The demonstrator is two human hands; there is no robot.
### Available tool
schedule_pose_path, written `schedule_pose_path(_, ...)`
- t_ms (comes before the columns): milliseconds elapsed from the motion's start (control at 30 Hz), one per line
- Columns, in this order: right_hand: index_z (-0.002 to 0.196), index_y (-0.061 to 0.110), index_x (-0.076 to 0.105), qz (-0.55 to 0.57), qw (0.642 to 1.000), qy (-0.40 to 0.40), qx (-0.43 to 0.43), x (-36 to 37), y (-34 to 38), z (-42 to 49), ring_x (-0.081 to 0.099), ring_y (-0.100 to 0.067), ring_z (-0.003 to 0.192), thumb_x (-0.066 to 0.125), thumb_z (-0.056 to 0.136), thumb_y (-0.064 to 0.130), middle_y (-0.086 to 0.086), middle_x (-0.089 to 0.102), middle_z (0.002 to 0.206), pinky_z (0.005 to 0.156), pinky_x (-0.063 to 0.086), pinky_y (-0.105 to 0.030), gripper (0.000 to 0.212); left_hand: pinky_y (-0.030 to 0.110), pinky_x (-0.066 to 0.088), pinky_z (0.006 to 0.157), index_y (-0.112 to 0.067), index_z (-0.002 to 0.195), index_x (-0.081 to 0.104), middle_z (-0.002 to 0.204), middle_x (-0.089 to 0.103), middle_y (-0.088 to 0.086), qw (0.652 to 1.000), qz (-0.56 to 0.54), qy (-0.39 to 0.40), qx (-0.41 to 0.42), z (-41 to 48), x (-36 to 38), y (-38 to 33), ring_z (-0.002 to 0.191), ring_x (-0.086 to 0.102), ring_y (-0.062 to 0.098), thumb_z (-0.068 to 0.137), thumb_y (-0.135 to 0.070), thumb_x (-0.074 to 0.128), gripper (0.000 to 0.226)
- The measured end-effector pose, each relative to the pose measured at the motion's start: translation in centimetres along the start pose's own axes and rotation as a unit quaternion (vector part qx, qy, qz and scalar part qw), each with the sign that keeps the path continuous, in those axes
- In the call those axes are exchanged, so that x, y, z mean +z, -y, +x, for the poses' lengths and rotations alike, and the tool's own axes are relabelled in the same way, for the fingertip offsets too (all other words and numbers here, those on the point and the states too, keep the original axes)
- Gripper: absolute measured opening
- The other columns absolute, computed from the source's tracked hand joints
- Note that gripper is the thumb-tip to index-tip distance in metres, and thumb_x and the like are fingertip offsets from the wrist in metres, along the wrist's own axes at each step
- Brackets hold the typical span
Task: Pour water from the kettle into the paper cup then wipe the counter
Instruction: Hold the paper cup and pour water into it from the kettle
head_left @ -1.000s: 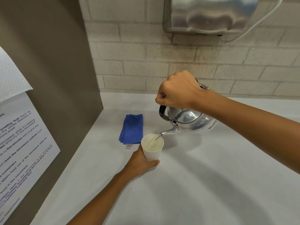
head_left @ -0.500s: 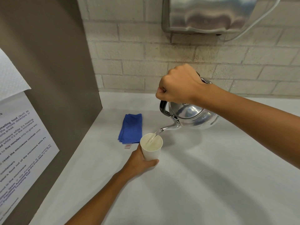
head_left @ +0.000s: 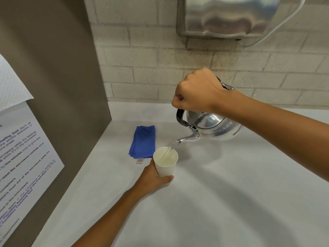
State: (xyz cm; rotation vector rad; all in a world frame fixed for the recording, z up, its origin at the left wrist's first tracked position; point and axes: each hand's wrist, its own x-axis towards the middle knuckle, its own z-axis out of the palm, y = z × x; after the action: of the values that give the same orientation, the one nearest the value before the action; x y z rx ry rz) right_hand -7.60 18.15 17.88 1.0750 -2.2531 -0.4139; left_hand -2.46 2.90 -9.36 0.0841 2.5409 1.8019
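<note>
Right hand [head_left: 195, 93] fisted on the kettle [head_left: 211, 126] handle — mostly hidden — left hand [head_left: 153, 177] wrapping the paper cup [head_left: 164, 164].

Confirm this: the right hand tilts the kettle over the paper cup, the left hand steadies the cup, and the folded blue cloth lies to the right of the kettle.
Wrong on the cloth. In the head view the blue cloth lies left of the kettle, behind the paper cup. The rest holds.

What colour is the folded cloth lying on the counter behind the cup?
Blue. The folded cloth shows clearly in the head view.
</note>
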Motion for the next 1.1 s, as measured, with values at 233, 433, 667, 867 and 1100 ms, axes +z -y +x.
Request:
schedule_pose_path(233, 0.045, 0.014, 0.016, 0.004, 1.0, 0.002, 0.002, 0.1, 0.2, 0.0, 0.016, -0.017, 0.044, 0.045, 0.072, 0.017, -0.001, 0.015, 0.042, 0.048, 0.011, -0.021, 0.04, 0.0, 0.045, 0.066, -0.033, 0.125, 0.037, 0.109, 0.052, -0.021, 1.0, 0.005, -0.004, -0.002, 0.1, 0.0, 0.2, 0.097, 0.054, -0.003, 0.066, -0.028, 0.081, 0.074)
schedule_pose_path(433, 0.045, 0.014, 0.016, 0.001, 1.0, 0.002, -0.007, 0.0, 0.3, 0.2, 0.019, -0.018, 0.044, 0.044, 0.072, 0.017, 0.0, 0.016, 0.042, 0.048, 0.013, -0.021, 0.039, -0.002, 0.042, 0.066, -0.04, 0.119, 0.036, 0.106, 0.053, -0.025, 1.0, -0.002, -0.003, -0.004, 0.1, 0.0, 0.2, 0.095, 0.054, -0.006, 0.065, -0.028, 0.082, 0.072)
schedule_pose_path(667, 0.046, 0.014, 0.017, -0.002, 1.0, -0.002, -0.006, 0.0, 0.0, 0.2, 0.022, -0.021, 0.046, 0.044, 0.073, 0.017, -0.001, 0.017, 0.043, 0.047, 0.012, -0.021, 0.038, -0.002, 0.043, 0.065, -0.034, 0.123, 0.037, 0.106, 0.052, -0.024, 1.0, -0.001, -0.004, -0.001, 0.1, 0.0, 0.2, 0.096, 0.054, -0.002, 0.065, -0.028, 0.082, 0.073)
schedule_pose_path(867, 0.046, 0.014, 0.017, 0.007, 1.0, -0.006, 0.002, 0.4, 0.1, -0.1, 0.016, -0.018, 0.045, 0.044, 0.073, 0.018, -0.001, 0.015, 0.043, 0.048, 0.011, -0.021, 0.039, -0.001, 0.044, 0.066, -0.036, 0.122, 0.036, 0.108, 0.053, -0.023, 1.0, -0.004, -0.003, 0.001, 0.0, 0.1, 0.1, 0.098, 0.055, 0.0, 0.066, -0.027, 0.081, 0.072)
schedule_pose_path(1100, 0.044, 0.015, 0.018, 0.065, 0.997, -0.009, 0.044, 2.0, -0.5, -0.9, 0.015, -0.017, 0.04, 0.046, 0.074, 0.02, 0.001, 0.017, 0.04, 0.045, 0.014, -0.02, 0.042, -0.001, 0.044, 0.065, -0.034, 0.123, 0.037, 0.106, 0.052, -0.024, 1.0, 0.005, -0.007, -0.004, 0.0, 0.1, 0.0, 0.097, 0.054, -0.002, 0.065, -0.03, 0.081, 0.073)
